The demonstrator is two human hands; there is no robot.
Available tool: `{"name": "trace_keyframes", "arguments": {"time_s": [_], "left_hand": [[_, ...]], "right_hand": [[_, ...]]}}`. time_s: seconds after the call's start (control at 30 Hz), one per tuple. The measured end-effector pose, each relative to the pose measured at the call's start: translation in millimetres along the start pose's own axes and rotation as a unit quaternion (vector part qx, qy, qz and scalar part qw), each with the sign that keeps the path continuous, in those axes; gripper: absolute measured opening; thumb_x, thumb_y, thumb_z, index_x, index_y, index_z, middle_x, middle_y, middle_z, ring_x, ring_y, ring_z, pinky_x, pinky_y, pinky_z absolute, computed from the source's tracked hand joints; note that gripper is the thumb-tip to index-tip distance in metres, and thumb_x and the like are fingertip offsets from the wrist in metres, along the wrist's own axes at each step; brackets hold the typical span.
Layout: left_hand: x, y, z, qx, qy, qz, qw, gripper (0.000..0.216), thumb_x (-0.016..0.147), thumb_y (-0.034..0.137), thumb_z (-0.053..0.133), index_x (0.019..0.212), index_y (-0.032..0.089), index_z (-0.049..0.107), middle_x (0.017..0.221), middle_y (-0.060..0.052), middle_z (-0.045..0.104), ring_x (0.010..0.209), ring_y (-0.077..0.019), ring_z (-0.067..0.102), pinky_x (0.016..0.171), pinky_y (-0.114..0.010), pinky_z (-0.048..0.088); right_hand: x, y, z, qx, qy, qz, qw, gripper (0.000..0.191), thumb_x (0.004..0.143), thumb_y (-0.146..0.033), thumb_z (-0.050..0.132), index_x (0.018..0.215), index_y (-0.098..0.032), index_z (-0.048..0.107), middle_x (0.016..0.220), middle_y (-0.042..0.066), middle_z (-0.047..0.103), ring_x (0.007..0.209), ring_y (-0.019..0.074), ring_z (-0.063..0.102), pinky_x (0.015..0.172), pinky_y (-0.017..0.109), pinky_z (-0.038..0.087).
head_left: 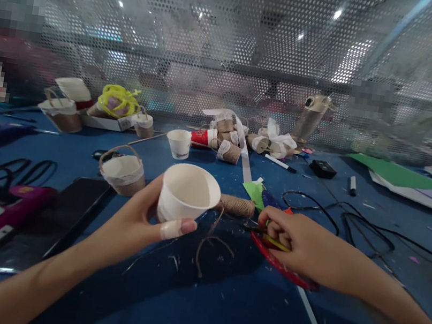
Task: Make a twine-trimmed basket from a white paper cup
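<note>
My left hand point(151, 217) is closed around a white paper cup point(191, 191), held upright above the table with its open rim tilted toward me. A pale bandage wraps the thumb, which lies against the cup's lower side. Over the table to the right, my right hand point(282, 231) grips pliers point(281, 266) with red and yellow handles; their dark tip points left. Just behind the two hands lies a roll of brown twine point(237, 206), and a loose twine end curls on the blue table. A small cup basket with a twine handle point(125, 173) stands beside my left hand.
A dark tablet point(83, 207) and a purple-and-white device point(0, 216) lie at left. Farther back are another white cup point(178, 143), red cups point(203, 138), several small baskets and a bottle point(310, 119). Black cable point(353, 220) and green paper point(396, 174) occupy the right.
</note>
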State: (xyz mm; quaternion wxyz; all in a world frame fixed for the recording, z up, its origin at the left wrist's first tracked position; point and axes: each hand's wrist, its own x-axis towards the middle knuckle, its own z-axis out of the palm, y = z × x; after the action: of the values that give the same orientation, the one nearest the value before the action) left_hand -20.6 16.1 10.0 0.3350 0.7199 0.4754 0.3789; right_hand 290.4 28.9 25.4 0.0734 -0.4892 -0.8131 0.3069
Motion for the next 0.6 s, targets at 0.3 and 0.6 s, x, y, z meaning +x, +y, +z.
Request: {"name": "trace_keyframes", "arguments": {"time_s": [0.3,0.6], "left_hand": [[-12.9,10.3,3.1,-0.055,-0.141,-0.001,0.988,0.074,0.077,0.045,0.082,0.141,0.029,0.051,0.116,-0.005,0.076,0.088,-0.0248,0.075,0.072,-0.030,0.064],[-13.7,22.6,4.0,-0.102,-0.216,-0.015,0.971,0.062,0.072,0.036,0.085,0.129,0.026,0.064,0.108,-0.004,0.075,0.092,-0.0253,0.070,0.075,-0.029,0.060]], "right_hand": [[3.1,-0.8,7.1,-0.004,0.031,-0.020,0.999,0.020,0.086,-0.020,0.061,0.105,-0.026,0.057,0.073,-0.005,0.062,0.060,0.0123,0.054,0.057,0.024,0.037],[4.9,-12.6,15.2,-0.004,0.022,-0.034,0.999,0.023,0.088,-0.027,0.064,0.109,-0.025,0.055,0.078,-0.003,0.063,0.065,0.0139,0.055,0.057,0.025,0.035]]}}
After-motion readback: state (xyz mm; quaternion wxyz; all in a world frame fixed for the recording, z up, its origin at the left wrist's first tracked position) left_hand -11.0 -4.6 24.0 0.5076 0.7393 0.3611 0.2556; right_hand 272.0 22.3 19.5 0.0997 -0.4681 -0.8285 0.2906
